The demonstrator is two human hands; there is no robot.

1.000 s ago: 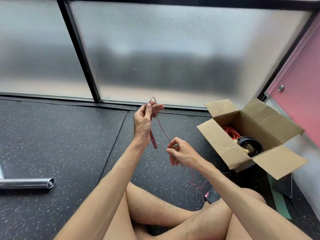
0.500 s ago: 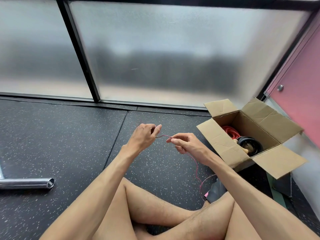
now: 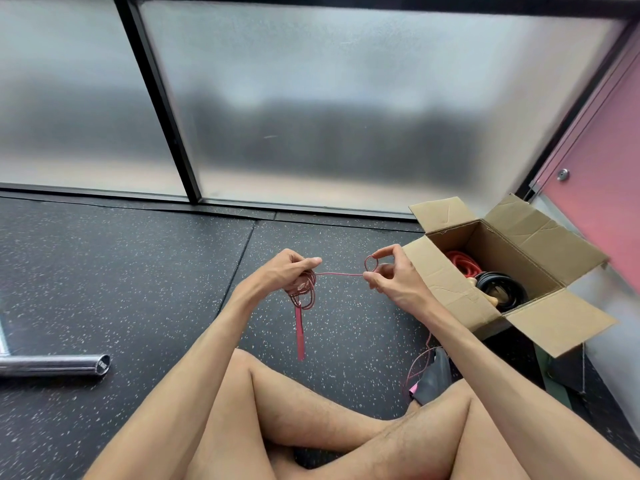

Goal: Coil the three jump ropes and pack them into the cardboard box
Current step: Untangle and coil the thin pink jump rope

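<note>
My left hand point(image 3: 282, 273) grips several small coils of a thin pink jump rope point(image 3: 305, 292); its pink handle point(image 3: 300, 336) hangs straight down. A taut strand runs right to my right hand point(image 3: 393, 277), which pinches a small loop of the same rope. The rest of the rope trails down behind my right forearm to the floor by my knee point(image 3: 417, 367). The open cardboard box point(image 3: 446, 282) stands just right of my right hand. Inside it lie a coiled red rope point(image 3: 462, 263) and a coiled black rope point(image 3: 502, 289).
I sit cross-legged on black speckled rubber flooring. A chrome tube point(image 3: 55, 364) lies on the floor at left. Frosted glass panels with a black frame stand ahead. A pink door point(image 3: 602, 188) is at right. A dark object point(image 3: 434, 375) lies by my right knee.
My left hand came down from its raised position with the coils. My right hand moved up and right toward the box, pulling a strand taut and forming a loop.
</note>
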